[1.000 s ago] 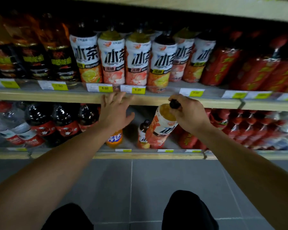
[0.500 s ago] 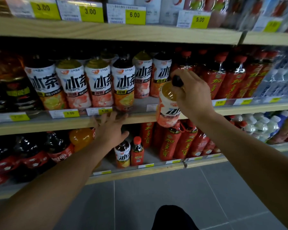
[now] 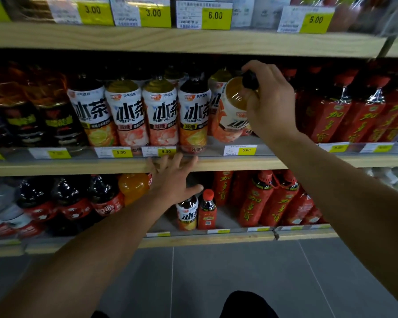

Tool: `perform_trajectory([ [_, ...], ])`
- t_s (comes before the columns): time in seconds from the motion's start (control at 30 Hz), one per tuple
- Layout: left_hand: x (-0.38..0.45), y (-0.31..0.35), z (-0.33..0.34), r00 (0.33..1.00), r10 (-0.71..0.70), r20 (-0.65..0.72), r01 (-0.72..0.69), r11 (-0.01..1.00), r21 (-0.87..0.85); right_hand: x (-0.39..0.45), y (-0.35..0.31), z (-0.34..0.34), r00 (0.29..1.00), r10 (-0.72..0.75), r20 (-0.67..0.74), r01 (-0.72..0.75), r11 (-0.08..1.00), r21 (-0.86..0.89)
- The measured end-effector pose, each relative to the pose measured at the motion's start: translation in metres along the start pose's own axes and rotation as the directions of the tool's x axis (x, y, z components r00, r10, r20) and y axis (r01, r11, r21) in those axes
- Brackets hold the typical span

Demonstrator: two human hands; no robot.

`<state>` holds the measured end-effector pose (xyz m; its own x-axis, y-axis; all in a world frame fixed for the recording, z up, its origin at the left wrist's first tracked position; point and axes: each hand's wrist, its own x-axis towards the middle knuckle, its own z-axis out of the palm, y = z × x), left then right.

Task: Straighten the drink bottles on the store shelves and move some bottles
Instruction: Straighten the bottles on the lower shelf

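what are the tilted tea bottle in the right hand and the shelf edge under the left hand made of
Tea bottle: apparently clear, glossy plastic; amber drink shows through its shoulder, with highlights. A printed white and orange sleeve wraps the body, and the cap looks like dark plastic, gripped by the right hand.
Shelf edge: pale wood or wood-look laminate, matte, with visible grain; the left hand rests there.

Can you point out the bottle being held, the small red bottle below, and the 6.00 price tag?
Held bottle (image 3: pixel 233 125), head view: its label.
Small red bottle (image 3: pixel 207 214), head view: its body.
6.00 price tag (image 3: pixel 215 16), head view: yellow part.
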<state>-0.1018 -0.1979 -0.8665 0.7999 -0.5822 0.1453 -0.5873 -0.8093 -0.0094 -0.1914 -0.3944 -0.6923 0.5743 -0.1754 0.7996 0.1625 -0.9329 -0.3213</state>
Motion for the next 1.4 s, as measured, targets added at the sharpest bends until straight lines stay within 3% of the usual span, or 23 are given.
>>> perform_trajectory([
  [0.23,0.0,0.0,-0.006,0.998,-0.015,0.062,0.017,0.999,-0.034,0.025,0.007,0.023,0.973,0.195,0.123,-0.205,0.976,0.07],
  [0.53,0.0,-0.001,-0.004,0.999,0.003,0.05,-0.002,1.0,-0.016,0.044,0.017,0.048,0.876,0.435,0.207,-0.47,0.866,0.17],
  [0.7,-0.003,-0.002,-0.002,0.999,-0.002,0.044,0.002,1.0,-0.007,0.035,0.032,0.075,0.85,0.417,0.323,-0.502,0.827,0.252],
  [1.1,0.001,-0.003,0.011,0.999,-0.01,-0.047,0.011,1.0,0.006,-0.031,0.055,0.109,0.829,0.521,0.203,-0.559,0.783,0.271],
  [1.4,0.002,-0.003,0.012,0.998,-0.007,-0.06,0.008,1.0,0.007,-0.027,0.069,0.1,0.819,0.481,0.314,-0.565,0.773,0.289],
])
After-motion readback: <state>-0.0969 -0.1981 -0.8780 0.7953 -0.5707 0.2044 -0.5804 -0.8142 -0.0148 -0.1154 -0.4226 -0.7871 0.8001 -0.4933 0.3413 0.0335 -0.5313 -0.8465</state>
